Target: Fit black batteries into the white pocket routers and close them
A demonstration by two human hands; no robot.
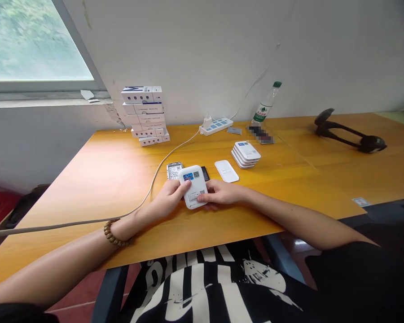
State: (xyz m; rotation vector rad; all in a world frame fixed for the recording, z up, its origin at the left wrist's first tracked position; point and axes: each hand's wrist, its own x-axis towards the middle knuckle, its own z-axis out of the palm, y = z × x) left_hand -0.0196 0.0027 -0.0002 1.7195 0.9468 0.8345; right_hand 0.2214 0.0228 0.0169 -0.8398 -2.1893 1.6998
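A yellow-orange wooden table (pixel 87 179) stands against a white wall (pixel 202 49), with a window (pixel 37 40) beyond its far left corner. Along the far edge, left of centre, is a stack of white boxes (pixel 144 114), slightly uneven. To its right is a white power strip (pixel 216 126) with a pale cable (pixel 161 170) running across the table and off the left side. Farther right, at the far edge, stands a plastic water bottle (pixel 266 102) with a green cap. A black curved object (pixel 350 132) lies toward the far right corner. Mid-table sits a stack of white flat devices (pixel 245 154), with a loose white cover (pixel 226 171) just beside it.

Toward the front edge, near centre, the left hand (pixel 170 197), wearing a wooden bead bracelet (pixel 114 233), and the right hand (pixel 220 192) both grip a white rectangular device (pixel 193 186) with QR labels, one from each side. Can't tell if it touches the table. Just behind it are an open silver-backed unit (pixel 174 170) and a black battery (pixel 205 173).
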